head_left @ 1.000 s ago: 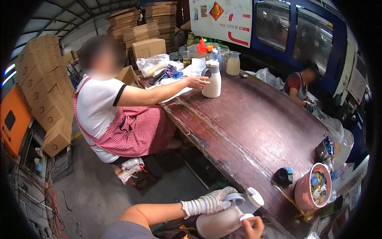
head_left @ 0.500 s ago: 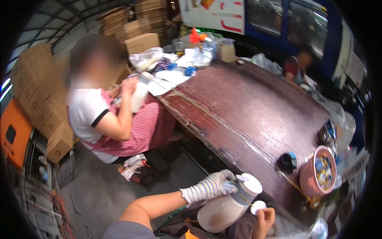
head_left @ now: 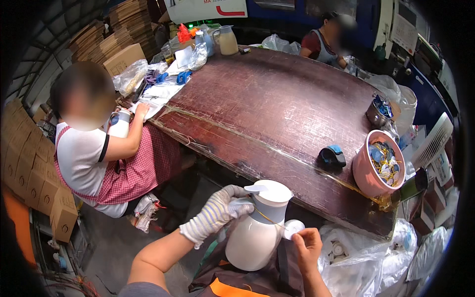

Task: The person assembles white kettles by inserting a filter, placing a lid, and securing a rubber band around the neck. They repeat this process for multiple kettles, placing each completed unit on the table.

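A cream-white thermos jug [head_left: 257,232] with a white lid stands upright on my lap at the bottom centre. My left hand [head_left: 217,213], in a striped knit glove, grips its handle near the lid. My bare right hand [head_left: 307,242] pinches a small round white tag [head_left: 293,228] that hangs on a thin gold cord from the jug's neck. Both hands are at the near edge of the dark wooden table [head_left: 277,114].
A pink bucket [head_left: 378,163] of gold cords and blue bits stands at the table's right, next to a black-and-blue tape dispenser [head_left: 332,156]. A seated person [head_left: 99,153] in a checked apron holds another jug at left. A second person [head_left: 326,39] sits at the far side. Cardboard boxes [head_left: 34,173] stack at left.
The view has tilted and come closer. My right hand has risen to the tag at the jug's neck. The person at left has pulled a jug onto their lap.
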Available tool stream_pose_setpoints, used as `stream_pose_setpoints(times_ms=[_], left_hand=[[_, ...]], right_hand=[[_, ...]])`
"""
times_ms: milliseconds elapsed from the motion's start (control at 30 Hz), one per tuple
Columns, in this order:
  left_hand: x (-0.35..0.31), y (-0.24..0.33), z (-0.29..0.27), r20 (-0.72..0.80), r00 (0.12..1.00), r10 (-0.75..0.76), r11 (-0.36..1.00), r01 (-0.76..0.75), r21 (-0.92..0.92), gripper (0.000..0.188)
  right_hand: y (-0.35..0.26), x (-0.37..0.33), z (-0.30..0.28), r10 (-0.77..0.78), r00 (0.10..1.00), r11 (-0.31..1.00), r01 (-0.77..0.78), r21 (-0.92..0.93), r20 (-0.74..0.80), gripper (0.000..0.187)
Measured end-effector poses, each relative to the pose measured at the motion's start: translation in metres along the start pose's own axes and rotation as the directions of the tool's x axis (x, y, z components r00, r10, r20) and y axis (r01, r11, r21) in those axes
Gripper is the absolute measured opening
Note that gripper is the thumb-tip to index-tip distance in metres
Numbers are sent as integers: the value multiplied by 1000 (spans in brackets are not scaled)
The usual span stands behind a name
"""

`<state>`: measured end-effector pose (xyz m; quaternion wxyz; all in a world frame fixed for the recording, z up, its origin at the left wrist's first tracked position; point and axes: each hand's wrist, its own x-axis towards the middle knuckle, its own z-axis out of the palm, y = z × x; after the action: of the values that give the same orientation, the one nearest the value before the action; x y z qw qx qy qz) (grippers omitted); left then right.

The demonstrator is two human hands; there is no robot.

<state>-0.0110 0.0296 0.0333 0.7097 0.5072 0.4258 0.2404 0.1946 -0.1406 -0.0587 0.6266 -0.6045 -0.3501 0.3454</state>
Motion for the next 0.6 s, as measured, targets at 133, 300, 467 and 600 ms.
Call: stream_pose_setpoints(times_ms=[133, 300, 467, 600], left_hand=[[-24, 53, -15, -80, 946, 315, 944, -321, -77, 49], [23, 82, -69, -332, 619, 712, 659, -752, 11, 41], [138, 54, -142, -412, 271, 870, 456, -760, 463, 35], [159, 56, -129, -550, 328, 768, 625, -573, 531, 37]], right_hand=[[13, -3, -1, 57, 998, 997, -56, 48, -2, 13], [47, -11, -7, 205, 978, 969, -200, 144, -21, 23], [82, -26, -25, 232, 968, 970, -224, 97, -92, 24], [89, -51, -35, 334, 924, 942, -321, 96, -186, 17]])
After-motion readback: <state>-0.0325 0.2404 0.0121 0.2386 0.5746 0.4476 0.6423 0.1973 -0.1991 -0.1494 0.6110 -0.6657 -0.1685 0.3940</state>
